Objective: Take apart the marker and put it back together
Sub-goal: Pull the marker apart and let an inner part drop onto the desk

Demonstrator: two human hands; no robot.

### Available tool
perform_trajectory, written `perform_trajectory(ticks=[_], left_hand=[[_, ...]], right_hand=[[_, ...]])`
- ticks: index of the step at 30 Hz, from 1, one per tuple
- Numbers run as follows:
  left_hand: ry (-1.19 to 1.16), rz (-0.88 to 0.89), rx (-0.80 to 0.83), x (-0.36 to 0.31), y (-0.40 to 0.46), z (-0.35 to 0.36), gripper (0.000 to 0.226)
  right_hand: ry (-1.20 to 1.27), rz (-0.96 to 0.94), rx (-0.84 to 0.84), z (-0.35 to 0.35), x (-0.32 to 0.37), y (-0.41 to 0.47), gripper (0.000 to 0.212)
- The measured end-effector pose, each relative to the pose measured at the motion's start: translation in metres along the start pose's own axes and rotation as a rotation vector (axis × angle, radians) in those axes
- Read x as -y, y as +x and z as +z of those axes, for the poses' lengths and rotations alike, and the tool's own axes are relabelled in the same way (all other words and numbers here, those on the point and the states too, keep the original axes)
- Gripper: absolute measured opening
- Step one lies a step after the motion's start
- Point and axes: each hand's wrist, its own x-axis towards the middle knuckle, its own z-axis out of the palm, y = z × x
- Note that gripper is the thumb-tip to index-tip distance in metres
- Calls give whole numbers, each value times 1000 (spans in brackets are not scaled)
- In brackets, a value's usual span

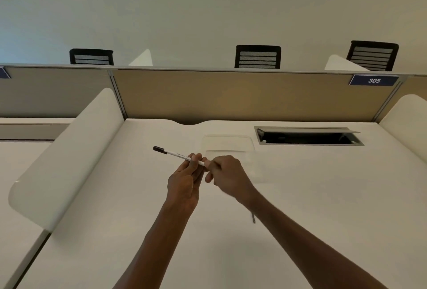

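Marker (pixel 179 156) held above desk (pixel 323 196), black cap pointing left. Barrel pinched by left hand (pixel 184 180); rear end pinched by right hand (pixel 225 173). Thin grey rod (pixel 253 217) lying on desk. Risk: rear piece dropped if pulled too abruptly.

— Spotting white numerals "305" on a blue plate (pixel 373 80), fixed at the right end of the tan partition (pixel 242 94).
— And small dark print along the white marker (pixel 179 156) barrel?
— Too tiny and blurred to read.
— Another blue plate (pixel 4 73) far left?
— Cut off at the edge, unreadable.
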Motion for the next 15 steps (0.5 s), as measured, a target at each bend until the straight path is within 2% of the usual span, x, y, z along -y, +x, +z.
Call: perform_trajectory(ticks=[2,5,7,11,13,15], left_hand=[[16,15,35,-1,-2,-1,32],[29,42,54,-1,-5,2,35],[8,54,29,1,-6,6,32],[-35,23,-47,4,-6,9,14],[-42,0,-52,4,-5,7,14],[-31,-8,-38,3,-4,5,15]], right_hand=[[375,212,134,-10,3,2,39],[536,276,187,-14,1,1,39],[395,193,60,-7,0,2,36],[-359,-262,-272,11,-7,-2,22],[-453,-398,-323,14,-12,-6,21],[-380,-376,-286,10,-12,-7,24]])
